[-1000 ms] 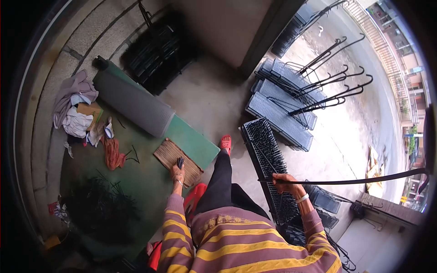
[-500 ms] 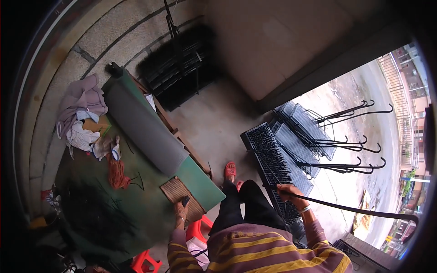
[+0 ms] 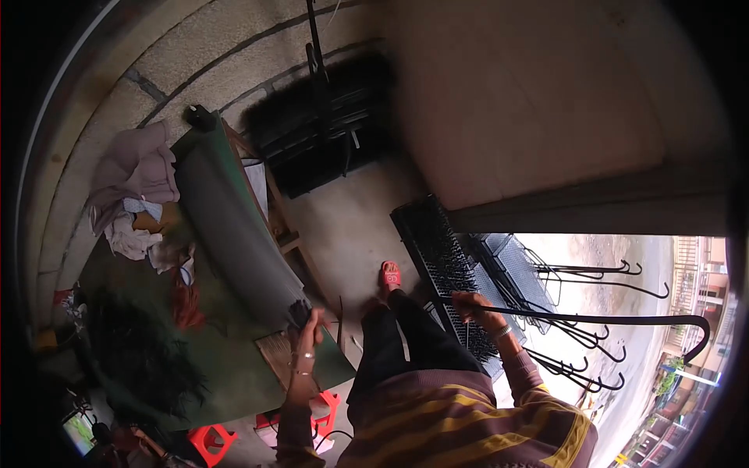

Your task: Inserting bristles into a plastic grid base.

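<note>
My right hand (image 3: 474,306) is closed round a long black hooked rod (image 3: 577,318). The rod runs off to the right and curls into a hook at its far end. Under that hand lies a black panel covered in upright spikes or bristles (image 3: 437,246). My left hand (image 3: 309,335), raised over the green table's edge, has its fingers closed on a small black object (image 3: 299,313) whose kind is unclear. Nearby on the table lies a brown ribbed pad (image 3: 273,355), partly behind my left wrist.
A grey roll (image 3: 234,218) lies along the green table (image 3: 226,374), beside cloths (image 3: 136,175) and a dark heap of thin pieces (image 3: 148,359). Wire mesh racks with hooks (image 3: 515,265) lie at right. Black racks (image 3: 328,132) stand ahead. Red stools (image 3: 211,444) are at lower left.
My left hand has lifted from beside the ribbed pad toward the grey roll, still closed on the black object. My right hand keeps the rod, and the view has turned.
</note>
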Action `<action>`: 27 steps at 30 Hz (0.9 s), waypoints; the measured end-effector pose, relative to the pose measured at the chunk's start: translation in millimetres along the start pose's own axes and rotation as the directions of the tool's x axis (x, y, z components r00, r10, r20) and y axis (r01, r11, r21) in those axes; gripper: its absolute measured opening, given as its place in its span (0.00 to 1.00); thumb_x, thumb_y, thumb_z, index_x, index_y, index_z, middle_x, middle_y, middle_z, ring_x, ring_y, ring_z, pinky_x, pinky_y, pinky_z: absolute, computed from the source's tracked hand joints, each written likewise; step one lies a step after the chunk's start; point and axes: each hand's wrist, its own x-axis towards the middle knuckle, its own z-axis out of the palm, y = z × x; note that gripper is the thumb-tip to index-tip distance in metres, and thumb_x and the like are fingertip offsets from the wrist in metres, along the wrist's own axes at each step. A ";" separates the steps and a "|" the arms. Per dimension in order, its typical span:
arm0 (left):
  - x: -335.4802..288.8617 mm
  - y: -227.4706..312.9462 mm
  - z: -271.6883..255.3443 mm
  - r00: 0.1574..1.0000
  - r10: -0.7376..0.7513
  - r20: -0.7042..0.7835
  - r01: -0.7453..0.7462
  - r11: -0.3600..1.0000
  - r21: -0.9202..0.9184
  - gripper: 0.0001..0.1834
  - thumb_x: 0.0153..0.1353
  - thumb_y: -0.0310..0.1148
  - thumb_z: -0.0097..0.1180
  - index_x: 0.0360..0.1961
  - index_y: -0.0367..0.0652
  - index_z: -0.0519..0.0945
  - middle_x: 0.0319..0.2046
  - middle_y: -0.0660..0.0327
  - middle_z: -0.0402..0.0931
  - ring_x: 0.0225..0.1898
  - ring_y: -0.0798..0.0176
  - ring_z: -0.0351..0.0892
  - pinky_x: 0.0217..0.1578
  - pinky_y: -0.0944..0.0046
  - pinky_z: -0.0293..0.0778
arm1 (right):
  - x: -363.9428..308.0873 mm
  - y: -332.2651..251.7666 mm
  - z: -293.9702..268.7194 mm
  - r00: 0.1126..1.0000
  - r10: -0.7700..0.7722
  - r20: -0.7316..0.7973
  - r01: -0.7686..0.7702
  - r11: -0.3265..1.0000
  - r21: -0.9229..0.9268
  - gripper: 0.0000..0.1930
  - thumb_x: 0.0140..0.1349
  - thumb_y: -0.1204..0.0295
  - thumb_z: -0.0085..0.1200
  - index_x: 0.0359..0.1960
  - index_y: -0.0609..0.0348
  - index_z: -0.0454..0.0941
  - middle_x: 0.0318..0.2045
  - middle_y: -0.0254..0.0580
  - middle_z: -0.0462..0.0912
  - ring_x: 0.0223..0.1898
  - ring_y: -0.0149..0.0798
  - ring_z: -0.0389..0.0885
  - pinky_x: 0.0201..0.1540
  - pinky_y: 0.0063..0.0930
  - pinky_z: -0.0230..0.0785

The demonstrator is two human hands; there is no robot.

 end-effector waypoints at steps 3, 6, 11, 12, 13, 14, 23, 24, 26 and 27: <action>58.1 70.6 105.1 0.979 0.176 0.101 -0.127 0.919 -0.374 0.16 0.62 0.44 0.56 0.34 0.41 0.79 0.31 0.63 0.83 0.12 0.78 0.59 0.14 0.74 0.56 | 34.1 -17.7 -16.5 0.999 -0.029 0.017 0.029 1.000 0.000 0.12 0.65 0.63 0.46 0.25 0.55 0.67 0.17 0.24 0.62 0.17 0.21 0.60 0.19 0.16 0.56; 123.7 134.3 167.5 0.965 0.234 -0.120 -0.260 0.923 -0.284 0.17 0.47 0.43 0.67 0.25 0.38 0.82 0.10 0.66 0.67 0.09 0.72 0.62 0.12 0.71 0.57 | 58.2 -65.2 -22.4 0.993 -0.067 0.097 0.077 0.991 -0.110 0.11 0.65 0.64 0.46 0.26 0.54 0.67 0.17 0.23 0.61 0.16 0.20 0.59 0.19 0.15 0.56; 195.4 226.9 230.2 0.938 0.346 -0.010 -0.328 0.879 -0.347 0.18 0.52 0.46 0.63 0.39 0.45 0.83 0.12 0.62 0.73 0.07 0.70 0.61 0.10 0.69 0.57 | 99.1 -113.4 -35.1 0.983 0.062 0.172 -0.084 0.988 0.126 0.09 0.67 0.66 0.43 0.30 0.56 0.69 0.15 0.22 0.56 0.16 0.20 0.57 0.20 0.15 0.55; 204.7 237.7 238.6 0.928 0.373 0.007 -0.351 0.879 -0.323 0.16 0.55 0.46 0.61 0.39 0.48 0.83 0.14 0.62 0.75 0.08 0.71 0.62 0.10 0.69 0.58 | 105.7 -120.3 -35.8 0.987 0.038 0.156 -0.049 0.997 0.065 0.11 0.68 0.65 0.42 0.30 0.57 0.69 0.15 0.23 0.56 0.15 0.20 0.56 0.20 0.15 0.54; 211.3 249.6 243.9 0.915 0.402 0.022 -0.378 0.876 -0.298 0.14 0.57 0.46 0.59 0.39 0.51 0.83 0.15 0.63 0.78 0.08 0.71 0.62 0.10 0.70 0.58 | 115.1 -129.7 -35.0 0.985 0.051 0.163 -0.060 0.997 0.049 0.11 0.68 0.65 0.42 0.30 0.57 0.69 0.15 0.23 0.56 0.15 0.20 0.56 0.20 0.15 0.54; 214.6 256.4 246.6 0.918 0.396 0.005 -0.375 0.873 -0.311 0.14 0.57 0.46 0.59 0.39 0.51 0.83 0.15 0.63 0.78 0.08 0.71 0.62 0.10 0.70 0.58 | 125.8 -139.2 -33.5 0.978 0.017 0.208 -0.028 0.998 0.053 0.11 0.68 0.64 0.42 0.30 0.57 0.69 0.15 0.23 0.57 0.15 0.21 0.56 0.20 0.16 0.53; 198.2 126.4 254.4 0.911 0.408 -0.064 -0.413 0.898 -0.152 0.15 0.59 0.49 0.57 0.36 0.51 0.83 0.15 0.67 0.76 0.10 0.77 0.60 0.11 0.73 0.53 | 230.3 -217.6 -4.2 0.892 0.265 0.367 -0.326 0.938 0.116 0.17 0.70 0.61 0.42 0.24 0.56 0.70 0.11 0.22 0.54 0.12 0.21 0.49 0.15 0.19 0.42; 183.2 108.8 255.9 0.938 0.345 -0.029 -0.344 0.924 -0.167 0.15 0.59 0.49 0.57 0.38 0.51 0.83 0.16 0.68 0.76 0.10 0.78 0.60 0.11 0.73 0.53 | 242.5 -217.9 -5.6 0.888 0.278 0.366 -0.338 0.935 0.111 0.17 0.70 0.61 0.42 0.24 0.56 0.70 0.11 0.22 0.54 0.12 0.21 0.49 0.15 0.19 0.42; 143.5 91.0 252.1 0.984 0.168 0.053 -0.158 0.974 -0.160 0.14 0.61 0.44 0.57 0.39 0.46 0.82 0.20 0.66 0.78 0.18 0.75 0.69 0.21 0.72 0.63 | 266.3 -212.9 -9.0 0.876 0.249 0.413 -0.295 0.954 0.050 0.16 0.69 0.61 0.43 0.24 0.56 0.70 0.11 0.21 0.53 0.11 0.21 0.48 0.14 0.18 0.41; 130.6 94.3 245.8 0.994 0.071 0.087 -0.058 0.989 -0.140 0.13 0.61 0.39 0.57 0.39 0.40 0.81 0.23 0.63 0.79 0.25 0.72 0.77 0.31 0.70 0.71 | 285.2 -217.4 -4.8 0.871 0.252 0.421 -0.296 0.954 0.040 0.16 0.69 0.61 0.43 0.24 0.56 0.70 0.11 0.21 0.53 0.11 0.21 0.48 0.14 0.18 0.41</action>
